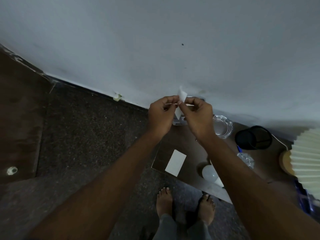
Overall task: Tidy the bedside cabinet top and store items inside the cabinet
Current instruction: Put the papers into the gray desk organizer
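Observation:
Both hands are raised over the far left corner of the dark brown cabinet top [190, 144]. My left hand [161, 115] and my right hand [199, 116] pinch a small white slip of paper [181, 95] between their fingertips; it sticks up above the fingers and hangs a little below them. A white card [175, 162] lies flat near the cabinet's left edge. A white light bulb [210, 174] lies at the front edge. A small white object [180, 121] on the cabinet is mostly hidden behind my hands.
A clear glass ashtray [222, 126] sits by the wall, a black mesh pen cup [253, 137] to its right, and a small clear glass piece [245, 159] nearer me. A pleated cream lampshade [306, 153] fills the right edge. My bare feet [185, 207] stand on the dark speckled floor.

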### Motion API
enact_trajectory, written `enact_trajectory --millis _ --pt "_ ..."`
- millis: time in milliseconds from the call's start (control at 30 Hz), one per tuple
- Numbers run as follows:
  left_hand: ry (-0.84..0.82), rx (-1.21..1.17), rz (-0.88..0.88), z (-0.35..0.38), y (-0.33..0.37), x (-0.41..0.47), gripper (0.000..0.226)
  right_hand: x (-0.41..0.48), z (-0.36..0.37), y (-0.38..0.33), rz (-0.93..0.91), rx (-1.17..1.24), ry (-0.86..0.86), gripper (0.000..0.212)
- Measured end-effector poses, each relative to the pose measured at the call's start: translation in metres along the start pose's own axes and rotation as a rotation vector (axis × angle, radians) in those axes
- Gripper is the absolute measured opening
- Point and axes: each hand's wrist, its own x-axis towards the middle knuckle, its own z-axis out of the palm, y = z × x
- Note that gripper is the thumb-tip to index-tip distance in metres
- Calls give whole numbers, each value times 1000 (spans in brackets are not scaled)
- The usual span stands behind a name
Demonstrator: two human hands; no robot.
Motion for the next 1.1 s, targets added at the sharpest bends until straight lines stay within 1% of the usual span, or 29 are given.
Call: enact_trajectory --millis 67,167,233,433,600,733,833,933,1067,1100 --pt "10 -1 12 -1 3 3 27 1 -1 -3 -48 -27 -33 22" --pt "20 -7 21 -1 2 8 30 4 -3 -2 -115 -121 -87 36" --pt "20 -15 16 1 -1 11 31 8 -3 3 -131 -180 -93 39" --pt "-32 -45 -19 7 -14 19 30 16 -3 20 -189 -333 -92 35" --pt "-33 -51 -35 10 -21 23 31 19 -3 33 -225 -417 -104 39" --pt "-43 9 -37 7 -31 23 33 19 0 41 -255 -435 -166 33" --pt "-55 37 -38 4 -39 24 36 19 3 45 -308 -487 -201 33" --pt "-55 50 -37 4 -44 27 36 20 5 50 -336 -546 -201 33" --pt "-31 33 -35 3 -51 26 33 22 7 56 -353 -628 -191 25" --pt "-19 27 -45 2 -54 26 33 21 7 57 -342 -641 -199 26"
